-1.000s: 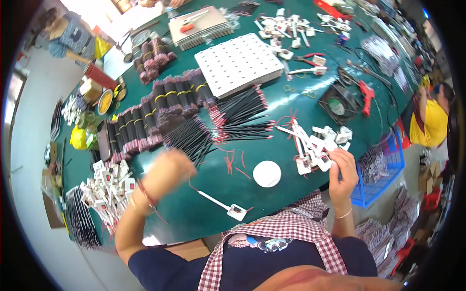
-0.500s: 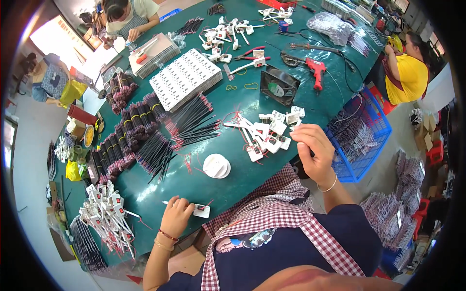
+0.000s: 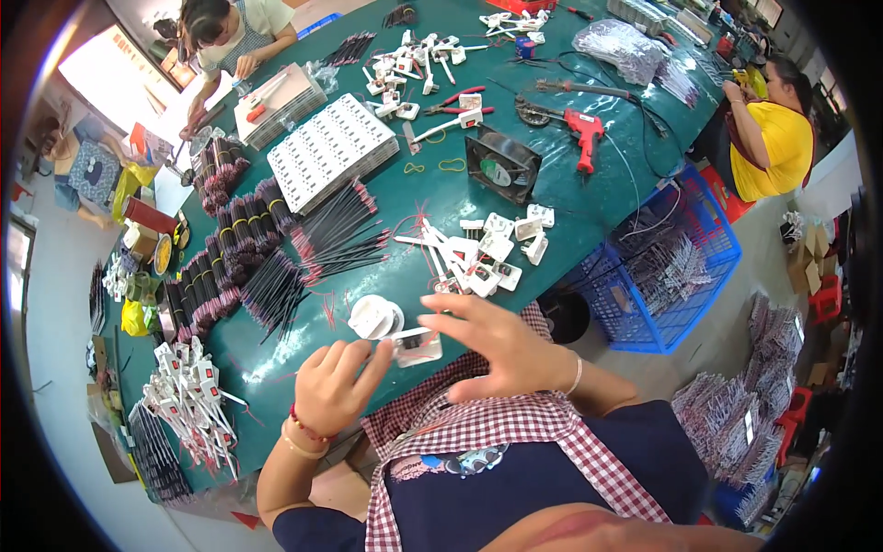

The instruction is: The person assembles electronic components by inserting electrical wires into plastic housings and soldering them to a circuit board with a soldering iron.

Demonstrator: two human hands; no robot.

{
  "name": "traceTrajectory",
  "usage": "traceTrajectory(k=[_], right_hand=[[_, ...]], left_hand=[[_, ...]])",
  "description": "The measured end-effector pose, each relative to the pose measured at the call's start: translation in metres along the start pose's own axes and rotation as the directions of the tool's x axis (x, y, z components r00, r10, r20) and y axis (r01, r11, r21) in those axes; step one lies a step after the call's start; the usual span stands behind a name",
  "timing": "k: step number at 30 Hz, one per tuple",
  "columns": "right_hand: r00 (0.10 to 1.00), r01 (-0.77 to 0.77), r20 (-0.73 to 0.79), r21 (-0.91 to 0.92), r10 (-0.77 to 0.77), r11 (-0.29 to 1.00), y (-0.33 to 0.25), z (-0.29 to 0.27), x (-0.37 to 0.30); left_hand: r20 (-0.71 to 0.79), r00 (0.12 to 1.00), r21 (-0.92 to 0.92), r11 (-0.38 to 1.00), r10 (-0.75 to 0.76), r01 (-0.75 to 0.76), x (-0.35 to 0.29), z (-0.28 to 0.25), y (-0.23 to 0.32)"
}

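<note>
A white switch piece (image 3: 421,350) is held over the near edge of the table (image 3: 276,373) by the left hand (image 3: 336,382), fingers closed on its end. The fingers of the right hand (image 3: 497,345) are spread apart beside it; contact cannot be told. Its dark inner parts are left exposed. Red-switched pieces (image 3: 184,391), seemingly further along, are piled leftward; loose white pieces (image 3: 483,258) are left heaped ahead.

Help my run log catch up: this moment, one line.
left hand: at white housing, grip unclear | right hand: spread, beside housing | nearby: white disc
</note>
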State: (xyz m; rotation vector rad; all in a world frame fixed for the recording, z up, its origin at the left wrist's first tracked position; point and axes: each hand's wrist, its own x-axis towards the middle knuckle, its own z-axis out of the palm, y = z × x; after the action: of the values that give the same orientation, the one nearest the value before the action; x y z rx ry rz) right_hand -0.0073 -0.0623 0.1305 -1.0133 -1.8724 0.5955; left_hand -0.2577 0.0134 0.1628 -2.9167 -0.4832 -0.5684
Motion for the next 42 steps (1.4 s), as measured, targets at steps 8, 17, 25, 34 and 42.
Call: traceTrajectory(k=[8,17,25,34,42], right_hand=[[0.951,-0.292,0.021,0.374,0.307,0.88,0.016,0.003,-0.013],[0.991,0.003,-0.121,-0.431,-0.061,0.903,0.015,-0.005,-0.008],[0.998,0.063,0.002,-0.414,-0.069,0.908,0.025,0.007,-0.015],[0.996,-0.001,0.081,-0.358,0.032,0.934,0.033,-0.007,-0.038],[0.997,0.068,0.039,-0.234,-0.06,0.97,0.026,-0.007,-0.04]], left_hand=[[-0.017,0.995,0.007,0.995,0.098,-0.098,0.034,0.011,0.007],[0.015,0.994,-0.062,0.992,0.108,-0.107,0.043,0.024,0.007],[0.015,1.0,-0.048,0.998,-0.027,0.028,0.036,0.006,0.0],[0.0,0.987,-0.01,0.987,-0.162,0.162,0.009,-0.013,-0.026],[-0.117,0.956,-0.18,0.953,-0.268,0.245,0.005,-0.025,-0.048]])
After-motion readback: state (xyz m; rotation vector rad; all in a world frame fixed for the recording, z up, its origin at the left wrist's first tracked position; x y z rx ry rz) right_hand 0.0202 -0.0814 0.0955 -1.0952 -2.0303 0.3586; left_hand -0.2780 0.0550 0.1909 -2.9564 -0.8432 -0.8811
